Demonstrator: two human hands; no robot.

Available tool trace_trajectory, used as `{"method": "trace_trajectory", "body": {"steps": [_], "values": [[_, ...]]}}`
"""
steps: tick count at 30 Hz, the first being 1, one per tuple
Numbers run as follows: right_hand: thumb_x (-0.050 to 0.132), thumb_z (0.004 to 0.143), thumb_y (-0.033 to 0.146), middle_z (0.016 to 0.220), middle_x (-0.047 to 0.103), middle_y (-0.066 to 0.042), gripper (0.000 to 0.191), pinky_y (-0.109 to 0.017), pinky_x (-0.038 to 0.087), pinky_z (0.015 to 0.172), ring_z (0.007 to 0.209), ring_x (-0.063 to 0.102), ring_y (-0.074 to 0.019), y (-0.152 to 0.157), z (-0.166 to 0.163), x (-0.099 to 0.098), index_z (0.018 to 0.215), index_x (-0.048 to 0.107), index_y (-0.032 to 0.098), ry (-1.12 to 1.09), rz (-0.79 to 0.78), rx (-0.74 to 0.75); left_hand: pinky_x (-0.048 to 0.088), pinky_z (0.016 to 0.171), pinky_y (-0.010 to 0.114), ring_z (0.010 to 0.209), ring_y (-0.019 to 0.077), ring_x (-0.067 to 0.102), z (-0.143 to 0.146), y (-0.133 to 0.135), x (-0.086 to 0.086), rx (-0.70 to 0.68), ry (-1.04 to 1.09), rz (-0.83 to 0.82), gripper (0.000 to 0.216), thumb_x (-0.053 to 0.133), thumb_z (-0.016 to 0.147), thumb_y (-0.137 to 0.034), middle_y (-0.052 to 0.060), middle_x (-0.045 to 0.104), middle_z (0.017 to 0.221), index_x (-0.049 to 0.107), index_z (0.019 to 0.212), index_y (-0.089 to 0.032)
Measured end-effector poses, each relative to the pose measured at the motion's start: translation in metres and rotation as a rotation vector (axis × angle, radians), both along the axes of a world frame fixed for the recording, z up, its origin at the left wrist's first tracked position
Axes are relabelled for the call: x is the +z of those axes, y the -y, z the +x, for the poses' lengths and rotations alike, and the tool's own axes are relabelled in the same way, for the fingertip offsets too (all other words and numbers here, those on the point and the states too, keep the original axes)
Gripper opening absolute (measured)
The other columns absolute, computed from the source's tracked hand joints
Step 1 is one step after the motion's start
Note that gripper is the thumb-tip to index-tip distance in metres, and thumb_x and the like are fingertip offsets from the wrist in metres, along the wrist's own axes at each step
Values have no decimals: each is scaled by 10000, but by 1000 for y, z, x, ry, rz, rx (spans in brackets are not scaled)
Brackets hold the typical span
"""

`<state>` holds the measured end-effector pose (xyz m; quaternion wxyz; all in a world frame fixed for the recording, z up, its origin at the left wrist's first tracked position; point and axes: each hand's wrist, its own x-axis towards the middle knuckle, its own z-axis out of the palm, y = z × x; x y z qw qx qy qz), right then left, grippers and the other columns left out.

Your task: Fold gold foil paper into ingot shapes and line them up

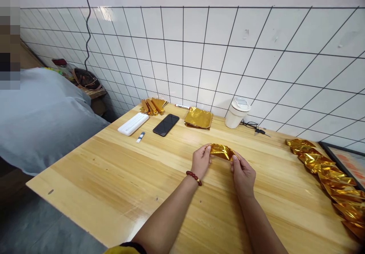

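A piece of gold foil paper (221, 151) is held between both hands just above the wooden table (119, 178). My left hand (201, 162), with a red bead bracelet at the wrist, pinches its left end. My right hand (242, 174) pinches its right end. The foil is creased and folded into a narrow shape. Both hands are closed on it near the table's middle.
A stack of gold foil sheets (199, 118), folded gold pieces (152, 105), a black phone (165, 124), a white power bank (133, 124), a small tube (140, 137), a white cup (236, 113) and keys (261, 131) lie along the tiled wall. Folded gold shapes (327, 170) line the right edge. A person in grey (42, 113) sits left.
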<state>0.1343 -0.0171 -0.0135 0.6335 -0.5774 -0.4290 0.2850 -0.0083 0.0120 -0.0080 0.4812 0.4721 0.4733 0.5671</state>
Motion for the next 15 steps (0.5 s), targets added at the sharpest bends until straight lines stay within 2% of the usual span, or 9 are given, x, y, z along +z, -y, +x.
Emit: {"method": "trace_trajectory", "body": {"steps": [4, 8, 13, 15], "values": [[661, 813, 529, 689, 641, -30, 532, -304, 470, 567, 566, 518, -142, -1, 2, -4, 1176, 732, 146, 18, 29, -32, 508, 580, 278, 625, 164, 604, 0, 3, 0, -68, -94, 139, 490, 540, 906, -541, 65, 692, 716, 738, 1151, -166], [648, 825, 515, 722, 659, -39, 493, -308, 474, 584, 575, 524, -145, 0, 3, -7, 1156, 744, 162, 79, 26, 14, 536, 615, 308, 660, 188, 635, -1, 2, 1, 57, -38, 72, 519, 534, 909, -555, 69, 700, 710, 725, 1172, -149], [661, 821, 511, 716, 646, -23, 514, -301, 462, 584, 582, 525, -143, 1, 2, -6, 1195, 726, 163, 56, 11, 33, 548, 686, 313, 755, 200, 660, -2, 2, 1, -18, -86, 142, 438, 583, 891, -520, 81, 730, 829, 747, 1138, -198], [671, 811, 526, 697, 635, -18, 536, -298, 452, 565, 562, 507, -136, 1, 1, -5, 1189, 725, 150, 6, 12, 22, 542, 671, 308, 715, 188, 650, -2, 2, 0, 1, -59, 96, 472, 586, 888, -525, 74, 723, 807, 720, 1195, -191]]}}
